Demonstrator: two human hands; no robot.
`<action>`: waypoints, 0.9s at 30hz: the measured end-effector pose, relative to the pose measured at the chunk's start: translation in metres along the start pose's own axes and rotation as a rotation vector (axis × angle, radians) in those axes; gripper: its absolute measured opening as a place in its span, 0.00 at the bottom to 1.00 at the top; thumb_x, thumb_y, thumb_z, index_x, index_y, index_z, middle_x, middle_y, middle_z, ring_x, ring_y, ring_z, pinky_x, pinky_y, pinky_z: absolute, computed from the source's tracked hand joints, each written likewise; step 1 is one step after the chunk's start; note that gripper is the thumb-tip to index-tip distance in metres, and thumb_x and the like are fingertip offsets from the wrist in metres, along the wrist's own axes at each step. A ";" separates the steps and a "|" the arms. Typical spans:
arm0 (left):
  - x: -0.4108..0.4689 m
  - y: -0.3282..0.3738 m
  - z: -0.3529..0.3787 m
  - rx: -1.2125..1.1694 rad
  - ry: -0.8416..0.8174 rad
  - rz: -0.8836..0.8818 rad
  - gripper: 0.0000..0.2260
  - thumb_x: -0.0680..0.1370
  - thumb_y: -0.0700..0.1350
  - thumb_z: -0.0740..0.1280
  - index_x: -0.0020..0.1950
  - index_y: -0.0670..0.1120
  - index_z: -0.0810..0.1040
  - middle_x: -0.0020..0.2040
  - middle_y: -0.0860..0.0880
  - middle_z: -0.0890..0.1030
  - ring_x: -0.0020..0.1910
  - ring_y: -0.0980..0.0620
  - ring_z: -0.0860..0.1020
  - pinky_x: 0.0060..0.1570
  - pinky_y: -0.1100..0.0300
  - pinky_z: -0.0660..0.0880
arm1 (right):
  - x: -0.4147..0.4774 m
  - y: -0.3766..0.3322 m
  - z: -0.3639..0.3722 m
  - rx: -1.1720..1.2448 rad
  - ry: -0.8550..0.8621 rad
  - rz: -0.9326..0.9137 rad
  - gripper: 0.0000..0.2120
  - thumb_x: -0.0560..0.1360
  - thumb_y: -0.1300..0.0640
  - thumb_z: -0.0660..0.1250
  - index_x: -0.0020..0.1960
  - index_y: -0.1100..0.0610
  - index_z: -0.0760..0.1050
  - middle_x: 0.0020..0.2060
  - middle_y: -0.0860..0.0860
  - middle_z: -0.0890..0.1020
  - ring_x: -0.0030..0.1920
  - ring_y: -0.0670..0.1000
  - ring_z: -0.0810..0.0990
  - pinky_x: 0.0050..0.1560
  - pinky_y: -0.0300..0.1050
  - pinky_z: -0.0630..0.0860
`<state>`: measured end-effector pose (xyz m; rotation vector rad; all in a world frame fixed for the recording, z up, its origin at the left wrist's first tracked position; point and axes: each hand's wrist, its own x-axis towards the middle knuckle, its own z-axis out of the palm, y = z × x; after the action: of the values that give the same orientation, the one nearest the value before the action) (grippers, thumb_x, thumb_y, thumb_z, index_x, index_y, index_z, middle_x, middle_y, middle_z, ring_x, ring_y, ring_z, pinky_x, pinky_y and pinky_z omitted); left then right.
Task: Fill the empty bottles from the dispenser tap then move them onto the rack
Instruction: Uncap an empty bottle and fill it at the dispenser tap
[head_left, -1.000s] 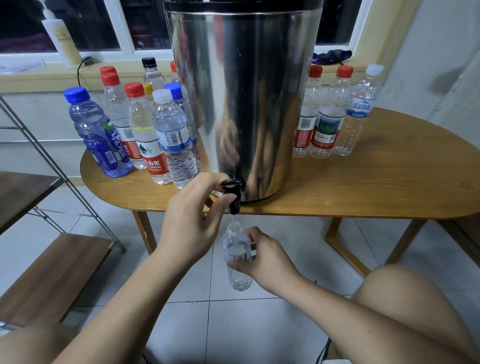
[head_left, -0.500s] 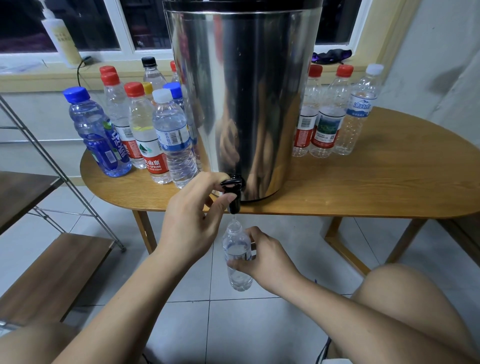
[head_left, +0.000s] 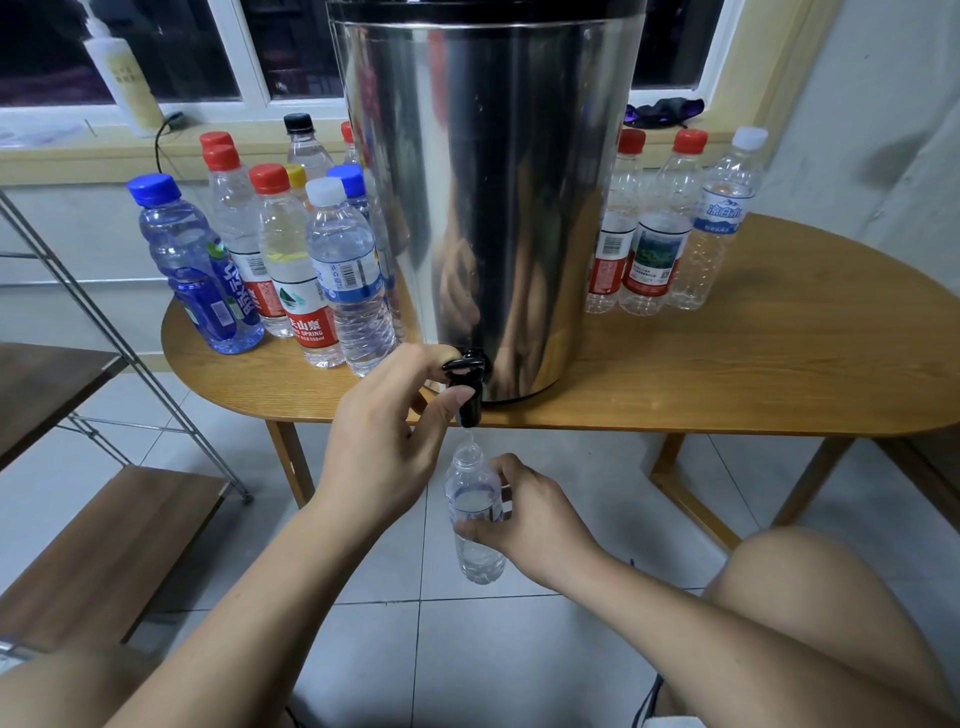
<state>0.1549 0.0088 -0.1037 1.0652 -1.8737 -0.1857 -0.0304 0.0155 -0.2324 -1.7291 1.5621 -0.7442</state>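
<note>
At far left the rack (head_left: 104, 545) stands with bare wooden shelves, beside the table (head_left: 779, 374). On the table's left end is a cluster of capped bottles (head_left: 291, 260); the dispenser (head_left: 488, 197) stands in the middle, and three more capped bottles (head_left: 670, 223) stand to its right.

The step in hand looks like filling. The left hand (head_left: 384, 457) is at the tap (head_left: 467, 384) on the dispenser's near side, forefinger curled over the lever's top and thumb pressed against the spout's side, the other fingers loosely bent; it is a light pinch on the tap, not a full fist. Directly below, the right hand (head_left: 530, 525) wraps an uncapped bottle (head_left: 475, 519) round its middle, fingers closed about the body, thumb across the front. The bottle hangs over the floor in front of the table's near edge, upright, its mouth just under the spout but apart from it. A thin stream seems to fall into the neck; water stands roughly up to the label.

To do this well, keep the mouth centred under the spout and the bottle upright, since the neck is narrow and the stream could miss. Hold firmly but without squeezing: the thin plastic will likely buckle and push water out as it fills. Release the lever shortly before the water reaches the neck.
</note>
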 end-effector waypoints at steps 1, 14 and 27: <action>0.000 0.000 0.000 0.003 -0.001 -0.001 0.07 0.82 0.39 0.74 0.59 0.47 0.82 0.51 0.53 0.83 0.49 0.61 0.78 0.45 0.66 0.74 | 0.000 0.000 0.000 -0.002 -0.002 -0.001 0.26 0.67 0.38 0.80 0.58 0.44 0.73 0.52 0.41 0.83 0.53 0.44 0.83 0.54 0.54 0.83; 0.000 0.000 0.000 0.008 0.003 -0.003 0.08 0.82 0.39 0.74 0.60 0.47 0.82 0.51 0.54 0.83 0.48 0.62 0.78 0.44 0.68 0.73 | 0.000 0.001 0.000 -0.006 -0.006 -0.005 0.26 0.67 0.38 0.81 0.58 0.44 0.74 0.52 0.39 0.83 0.52 0.43 0.83 0.53 0.52 0.83; 0.000 0.001 -0.001 0.012 -0.007 -0.002 0.08 0.82 0.39 0.74 0.60 0.47 0.81 0.51 0.54 0.82 0.48 0.61 0.78 0.44 0.69 0.72 | 0.000 0.002 0.001 -0.002 -0.003 -0.010 0.26 0.67 0.38 0.81 0.58 0.43 0.73 0.53 0.41 0.84 0.52 0.44 0.83 0.54 0.53 0.83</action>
<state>0.1548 0.0097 -0.1024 1.0758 -1.8818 -0.1801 -0.0308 0.0152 -0.2348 -1.7393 1.5537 -0.7449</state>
